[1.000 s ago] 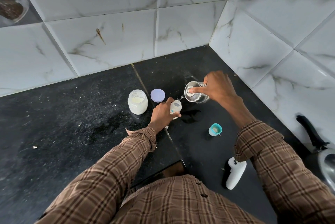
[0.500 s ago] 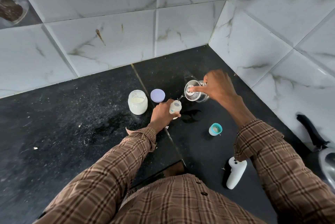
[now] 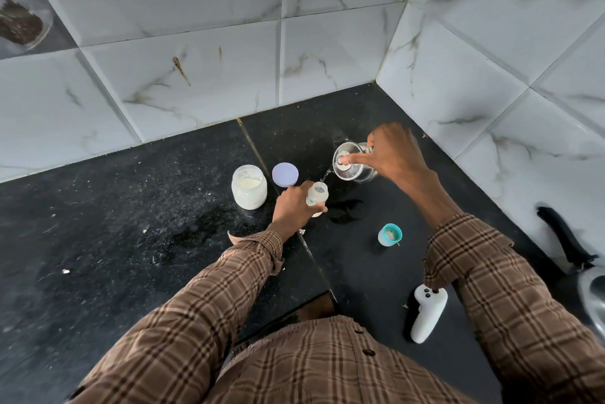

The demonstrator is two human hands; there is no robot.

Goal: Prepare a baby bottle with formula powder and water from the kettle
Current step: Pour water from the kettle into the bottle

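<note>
Glass kettle (image 3: 352,165) still tilted, pouring into the unmoved bottle (image 3: 317,195).

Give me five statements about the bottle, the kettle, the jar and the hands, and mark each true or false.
1. The left hand grips the baby bottle. True.
2. The glass kettle stands upright on the counter. False: the right hand holds it tilted, spout over the bottle's mouth.
3. A right finger presses on the kettle's lid. True.
4. The powder jar has its purple lid on. False: the jar is open, and the lid lies beside it.
5. The teal-ringed bottle cap is on the bottle. False: it sits apart on the counter.
</note>
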